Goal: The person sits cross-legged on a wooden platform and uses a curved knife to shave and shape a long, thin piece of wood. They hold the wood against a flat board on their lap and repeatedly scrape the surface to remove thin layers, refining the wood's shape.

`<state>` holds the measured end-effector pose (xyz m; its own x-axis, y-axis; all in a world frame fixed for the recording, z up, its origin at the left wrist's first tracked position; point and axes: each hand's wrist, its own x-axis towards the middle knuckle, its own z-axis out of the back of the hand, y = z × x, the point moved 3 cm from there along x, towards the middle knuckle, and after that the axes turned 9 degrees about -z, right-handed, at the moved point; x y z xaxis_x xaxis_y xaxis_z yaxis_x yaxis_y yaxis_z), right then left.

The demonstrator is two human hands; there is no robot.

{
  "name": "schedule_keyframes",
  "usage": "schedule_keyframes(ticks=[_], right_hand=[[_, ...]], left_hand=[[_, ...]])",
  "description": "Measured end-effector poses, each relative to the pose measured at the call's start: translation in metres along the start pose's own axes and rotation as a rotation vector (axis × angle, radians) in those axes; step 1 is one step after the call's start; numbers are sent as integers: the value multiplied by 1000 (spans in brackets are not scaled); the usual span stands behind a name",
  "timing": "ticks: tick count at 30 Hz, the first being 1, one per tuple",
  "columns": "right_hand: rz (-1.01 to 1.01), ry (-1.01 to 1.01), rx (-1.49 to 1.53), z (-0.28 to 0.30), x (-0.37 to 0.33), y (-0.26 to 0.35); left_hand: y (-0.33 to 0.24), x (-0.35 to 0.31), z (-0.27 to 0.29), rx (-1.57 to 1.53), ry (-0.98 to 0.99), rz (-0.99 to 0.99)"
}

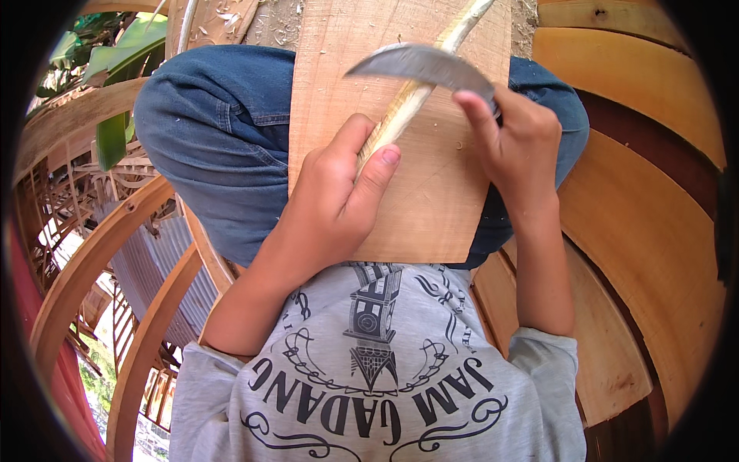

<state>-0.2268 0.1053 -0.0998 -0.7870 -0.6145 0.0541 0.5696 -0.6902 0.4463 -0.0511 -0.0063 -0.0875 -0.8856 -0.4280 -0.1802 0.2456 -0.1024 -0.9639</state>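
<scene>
My left hand is closed around the lower end of a pale, partly peeled wooden stick. The stick slants up and to the right, past the top edge of the view. In my right hand is a curved, sickle-like knife, its handle mostly hidden by the fingers and its thumb pressed near the blade's base. The grey blade crosses over the stick, its tip pointing left. Whether its edge touches the stick I cannot tell. Beneath both lies a flat wooden board across my lap.
Wood shavings lie scattered beyond my knees. Curved wooden planks rise close on the right. At left stand curved wooden ribs, with corrugated sheet and green leaves outside them. My bent legs in jeans flank the board.
</scene>
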Motion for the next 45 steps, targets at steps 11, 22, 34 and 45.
schedule_keyframes(ticks=[11,22,34,45], right_hand=[[-256,35,303,1,15,-24],[-56,73,157,0,-18,26],[-631,-187,531,33,69,-68],[11,-25,96,-7,-9,32]], left_hand=[[2,-1,3,-181,71,84],[5,-5,8,-559,151,143],[8,-20,8,-635,207,142],[12,-12,16,-970,258,229]])
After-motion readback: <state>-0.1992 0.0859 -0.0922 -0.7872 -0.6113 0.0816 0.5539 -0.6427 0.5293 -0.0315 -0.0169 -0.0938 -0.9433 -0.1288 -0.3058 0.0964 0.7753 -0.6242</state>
